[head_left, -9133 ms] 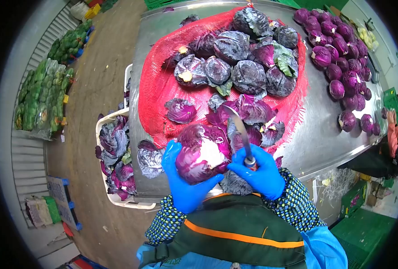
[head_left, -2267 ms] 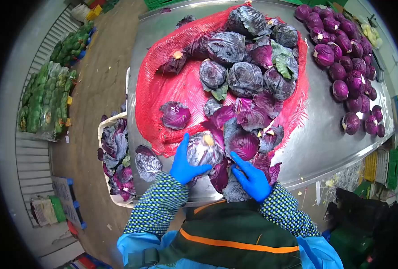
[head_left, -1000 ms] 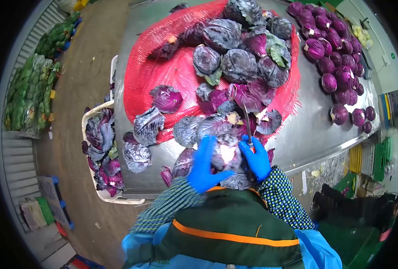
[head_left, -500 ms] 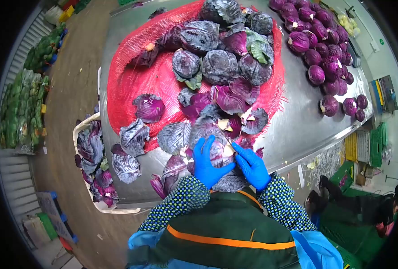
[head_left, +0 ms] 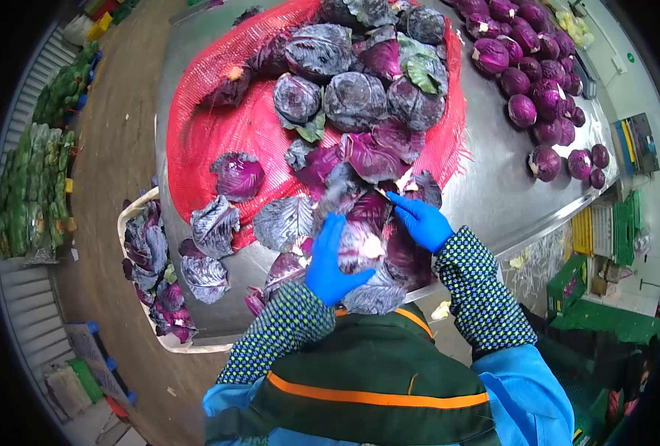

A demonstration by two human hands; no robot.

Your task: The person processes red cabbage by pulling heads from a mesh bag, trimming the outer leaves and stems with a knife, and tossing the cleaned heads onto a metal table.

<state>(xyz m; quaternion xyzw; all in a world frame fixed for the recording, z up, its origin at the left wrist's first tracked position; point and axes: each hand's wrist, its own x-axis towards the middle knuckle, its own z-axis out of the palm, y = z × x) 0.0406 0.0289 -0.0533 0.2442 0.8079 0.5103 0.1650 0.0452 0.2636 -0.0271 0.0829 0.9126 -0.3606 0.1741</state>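
Note:
My left hand (head_left: 332, 264), in a blue glove, grips the left side of a red cabbage (head_left: 361, 247) whose pale cut stem faces up. My right hand (head_left: 421, 221), also blue-gloved, is just above and right of that cabbage, fingers closed round what looks like a small knife (head_left: 381, 192); most of it is hidden. Loose purple outer leaves (head_left: 284, 223) lie around both hands. Beyond them, several untrimmed cabbages (head_left: 355, 102) are heaped on a red mesh sack (head_left: 196, 160).
The metal table (head_left: 486, 178) bears a pile of shiny trimmed cabbages (head_left: 546, 97) at the right. A white-rimmed bin (head_left: 123, 223) of leaves stands off its left edge. Green crates (head_left: 566, 286) are at the right, and a partly visible person in dark clothes is at lower right.
My right hand has moved up and away from my left hand, off the cabbage's stem area. My left hand has shifted slightly left and still touches the cabbage. The view has shifted a little.

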